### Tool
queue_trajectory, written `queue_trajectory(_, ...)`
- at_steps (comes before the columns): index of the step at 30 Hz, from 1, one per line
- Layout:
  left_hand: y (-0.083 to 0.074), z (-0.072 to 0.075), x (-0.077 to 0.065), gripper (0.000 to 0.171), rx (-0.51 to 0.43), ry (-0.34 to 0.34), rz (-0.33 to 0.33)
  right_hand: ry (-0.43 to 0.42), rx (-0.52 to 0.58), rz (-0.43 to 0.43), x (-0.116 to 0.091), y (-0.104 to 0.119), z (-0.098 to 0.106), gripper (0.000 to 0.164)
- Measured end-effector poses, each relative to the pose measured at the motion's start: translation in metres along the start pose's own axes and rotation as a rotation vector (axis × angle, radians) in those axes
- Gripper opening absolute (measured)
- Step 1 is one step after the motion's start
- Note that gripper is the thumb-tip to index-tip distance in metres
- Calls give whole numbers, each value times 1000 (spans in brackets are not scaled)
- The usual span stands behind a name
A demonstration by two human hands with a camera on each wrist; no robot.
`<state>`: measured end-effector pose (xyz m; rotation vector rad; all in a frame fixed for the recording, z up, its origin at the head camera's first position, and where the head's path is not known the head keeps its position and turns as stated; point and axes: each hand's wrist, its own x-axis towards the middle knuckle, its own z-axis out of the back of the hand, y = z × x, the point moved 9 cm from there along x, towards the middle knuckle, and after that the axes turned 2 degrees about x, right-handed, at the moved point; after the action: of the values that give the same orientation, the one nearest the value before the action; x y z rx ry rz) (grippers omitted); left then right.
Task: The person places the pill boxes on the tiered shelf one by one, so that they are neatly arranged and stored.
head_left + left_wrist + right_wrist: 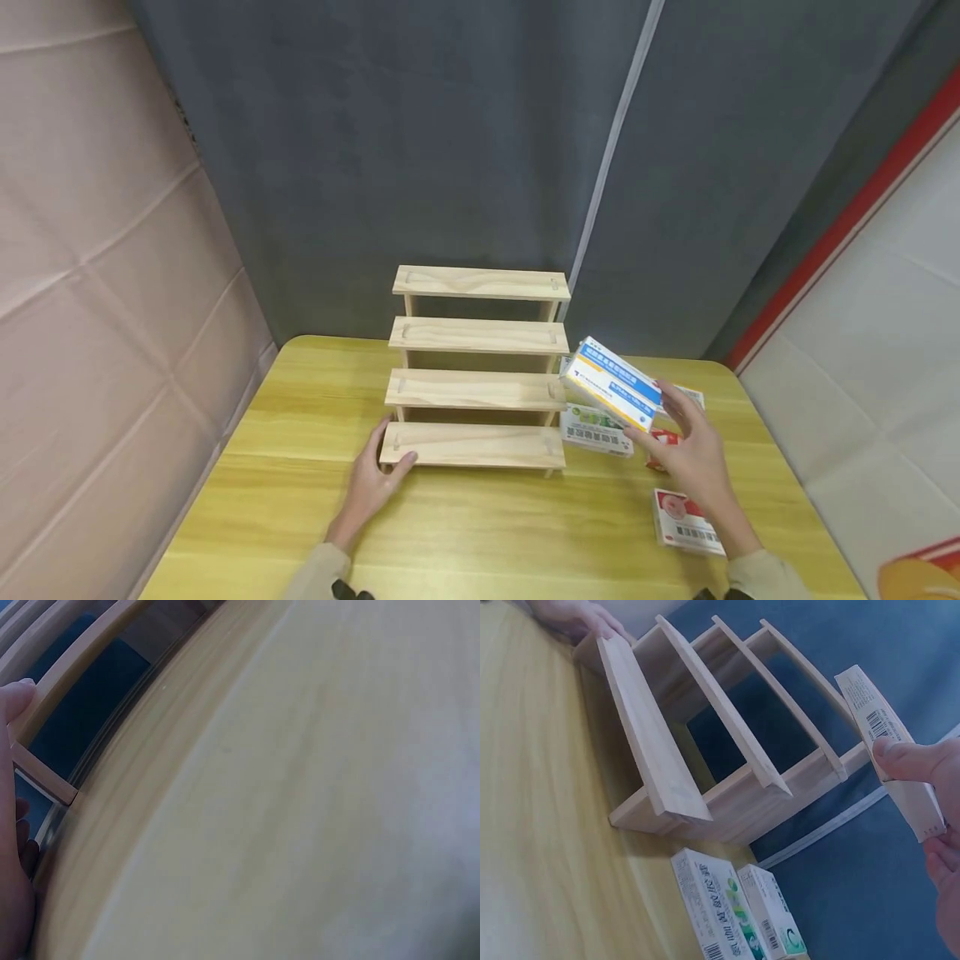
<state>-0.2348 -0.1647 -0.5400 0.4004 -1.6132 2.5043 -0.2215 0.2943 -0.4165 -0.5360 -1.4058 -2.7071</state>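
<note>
On the near right of the tabletop (465,533) lies a red-and-white box (684,525); a bit farther, the left grip (369,485) is curled round the left end of the stepped wooden rack's lowest board (472,444). Right grip (693,450) pinches the blue-and-white box (611,383) between thumb and fingers — box is in the air, tilted, near the rack's right side. Likely light, thin stiff card, slightly slippery, easily dented — best taken by opposite edges without squeezing; green-and-white box (596,431) beside the rack, dark curtain (412,150) behind.
</note>
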Motion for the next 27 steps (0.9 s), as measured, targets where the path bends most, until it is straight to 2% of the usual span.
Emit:
queue_trajectory(6,1,-1,1,74,13,4,-18,-19,14,83,12,17,-5,82)
queue_trajectory(11,4,-2,0,76,28,17,-9,-11,27,85,20,25,-12,82)
queue_trajectory(18,6,-2,-1,77,4,24,37,-11,23,138,31,35,-20,82)
queue_trajectory(27,4,-2,0,76,19,27,18,26,52,160,48,41,-31,81)
